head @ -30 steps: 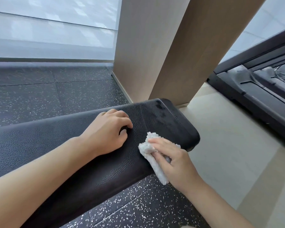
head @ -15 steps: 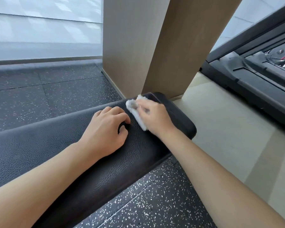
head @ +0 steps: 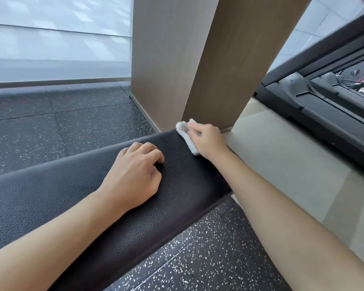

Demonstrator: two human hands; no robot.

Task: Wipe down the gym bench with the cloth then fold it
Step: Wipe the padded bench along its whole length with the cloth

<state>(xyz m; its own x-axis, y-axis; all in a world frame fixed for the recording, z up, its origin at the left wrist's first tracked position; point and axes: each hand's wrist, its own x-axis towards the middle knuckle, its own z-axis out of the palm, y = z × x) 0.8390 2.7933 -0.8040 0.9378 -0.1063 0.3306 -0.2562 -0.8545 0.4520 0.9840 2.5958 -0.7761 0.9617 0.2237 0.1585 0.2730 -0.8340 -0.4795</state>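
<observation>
On the far end of the black padded gym bench, head view, a small white cloth lies bunched against the leather-grain top, at the corner nearest the wood-faced pillar. No container holding anything can be made out; a dark machine frame at upper right shows cables and metal parts in a recess, too blurred to identify.

Right hand: arm extended forward across the bench's near edge, palm down, fingers curled over and around the cloth, holding it against the pad. Part of the cloth protrudes past the fingertips and along the thumb side.

Left hand: forearm laid along the bench top, hand resting on the pad just behind the right hand and apart from the cloth. Its fingers are bent under at the knuckles, thumb tucked beside them; they hold nothing.

Speckled dark rubber flooring lies on both sides of the bench. Pale tile floor runs to the right, between bench and machine frame.
</observation>
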